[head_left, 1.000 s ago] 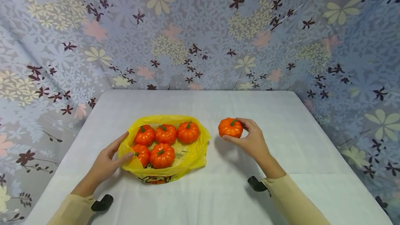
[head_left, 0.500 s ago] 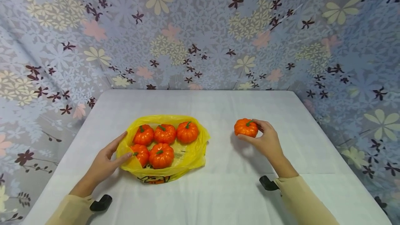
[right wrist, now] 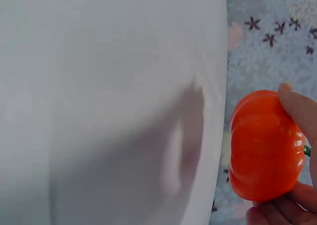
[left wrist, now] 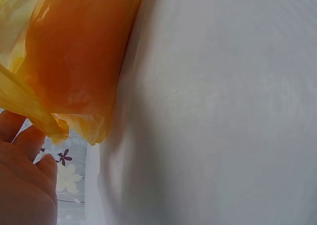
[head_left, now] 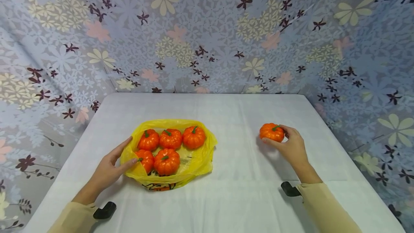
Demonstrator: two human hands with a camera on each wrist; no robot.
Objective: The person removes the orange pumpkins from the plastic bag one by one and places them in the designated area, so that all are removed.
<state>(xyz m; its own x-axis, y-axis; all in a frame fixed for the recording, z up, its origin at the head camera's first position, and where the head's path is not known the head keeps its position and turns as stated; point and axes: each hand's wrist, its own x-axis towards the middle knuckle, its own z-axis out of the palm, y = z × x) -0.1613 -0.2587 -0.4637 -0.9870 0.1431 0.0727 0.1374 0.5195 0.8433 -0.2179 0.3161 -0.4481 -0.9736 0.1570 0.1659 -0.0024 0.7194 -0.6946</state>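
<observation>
My right hand (head_left: 292, 146) grips a small orange toy pumpkin (head_left: 271, 132) with a green stem, thumb on its near side and fingers behind it. In the right wrist view the pumpkin (right wrist: 267, 145) is raised above the white cloth, its shadow falling on the table. My left hand (head_left: 108, 170) holds the left rim of a yellow plastic bag (head_left: 197, 166), thumb over the edge. Several more orange pumpkins (head_left: 167, 161) sit inside the bag, which lies with its mouth spread upward. Close up in the left wrist view, one pumpkin shows through the yellow film (left wrist: 79, 51).
A white cloth covers the table (head_left: 233, 197). Floral curtains (head_left: 207, 39) hang behind it and along both sides. A black wrist device (head_left: 105, 210) sits at the left sleeve, another (head_left: 290, 189) at the right one.
My right hand has carried the pumpkin to the right, away from the bag. The left hand and the bag with its pumpkins have stayed in place.
</observation>
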